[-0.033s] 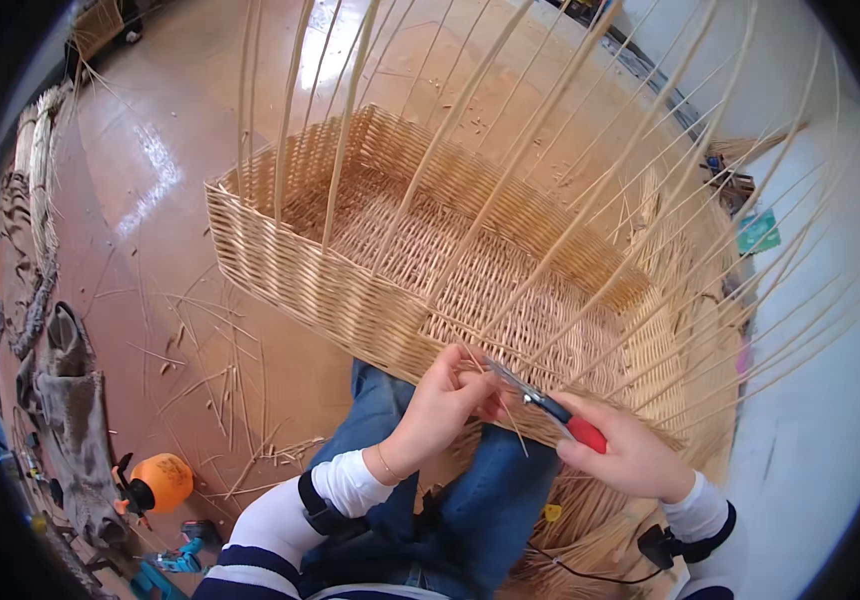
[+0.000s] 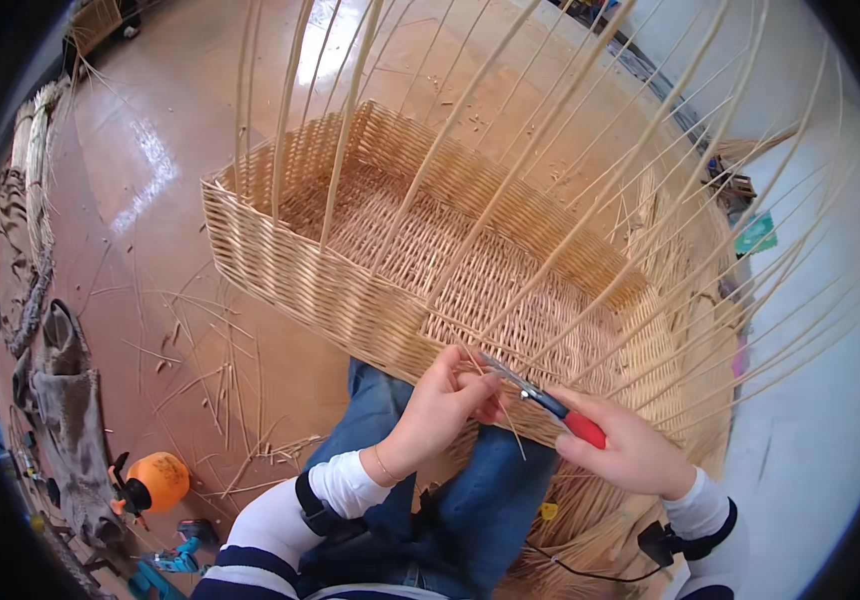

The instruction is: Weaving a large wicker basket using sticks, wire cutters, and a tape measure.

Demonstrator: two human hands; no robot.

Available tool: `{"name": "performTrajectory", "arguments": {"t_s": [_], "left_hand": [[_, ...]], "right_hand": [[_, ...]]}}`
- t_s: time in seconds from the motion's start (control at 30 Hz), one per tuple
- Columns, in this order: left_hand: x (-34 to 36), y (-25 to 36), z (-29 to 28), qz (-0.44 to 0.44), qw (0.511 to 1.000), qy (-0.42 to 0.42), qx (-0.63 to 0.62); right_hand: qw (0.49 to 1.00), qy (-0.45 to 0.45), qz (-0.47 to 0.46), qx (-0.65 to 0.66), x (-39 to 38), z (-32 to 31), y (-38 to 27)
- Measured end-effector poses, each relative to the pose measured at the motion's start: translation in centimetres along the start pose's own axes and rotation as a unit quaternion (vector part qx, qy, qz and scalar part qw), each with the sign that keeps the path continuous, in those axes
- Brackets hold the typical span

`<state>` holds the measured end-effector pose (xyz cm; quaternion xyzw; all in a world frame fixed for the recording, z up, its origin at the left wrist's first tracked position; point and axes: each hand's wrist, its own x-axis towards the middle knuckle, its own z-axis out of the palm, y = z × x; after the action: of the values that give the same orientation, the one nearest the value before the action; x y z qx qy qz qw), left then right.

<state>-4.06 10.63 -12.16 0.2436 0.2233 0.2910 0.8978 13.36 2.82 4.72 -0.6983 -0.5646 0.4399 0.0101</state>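
A large rectangular wicker basket (image 2: 310,295) leans across my lap, with tall upright stakes (image 2: 470,240) rising from its rim. My right hand (image 2: 628,448) is closed round pruning shears (image 2: 584,428) with a red and dark handle. Their blades point left and lie at the basket's near rim, beside the fingertips of my left hand. Pinched between the fingers of my left hand (image 2: 438,405) is a thin wicker rod (image 2: 517,434), whose loose end hangs down below the hand. Whether the blades touch the rod is too small to tell.
Offcuts (image 2: 235,400) are scattered over the brown floor at left. An orange spray bottle (image 2: 162,482) and a teal power tool (image 2: 182,548) stand at lower left, near grey cloth (image 2: 70,420). Bundled rods (image 2: 590,530) lie below the basket at right, by a white wall (image 2: 810,400).
The shears' blades have shifted slightly up and left, closer to my left fingertips. My left hand keeps its pinch on the rod, and the whole view has moved a little.
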Motion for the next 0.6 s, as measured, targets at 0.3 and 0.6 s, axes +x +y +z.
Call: {"name": "performTrajectory", "arguments": {"t_s": [0.3, 0.6], "left_hand": [[-0.4, 0.9, -0.3, -0.025, 0.999, -0.031, 0.033], [-0.8, 1.2, -0.3, -0.034, 0.998, -0.025, 0.054]], "right_hand": [[0.996, -0.036, 0.073, 0.027, 3.0, -1.6, -3.8], [0.993, 0.014, -0.011, -0.116, 3.9, -0.8, -4.4]]}}
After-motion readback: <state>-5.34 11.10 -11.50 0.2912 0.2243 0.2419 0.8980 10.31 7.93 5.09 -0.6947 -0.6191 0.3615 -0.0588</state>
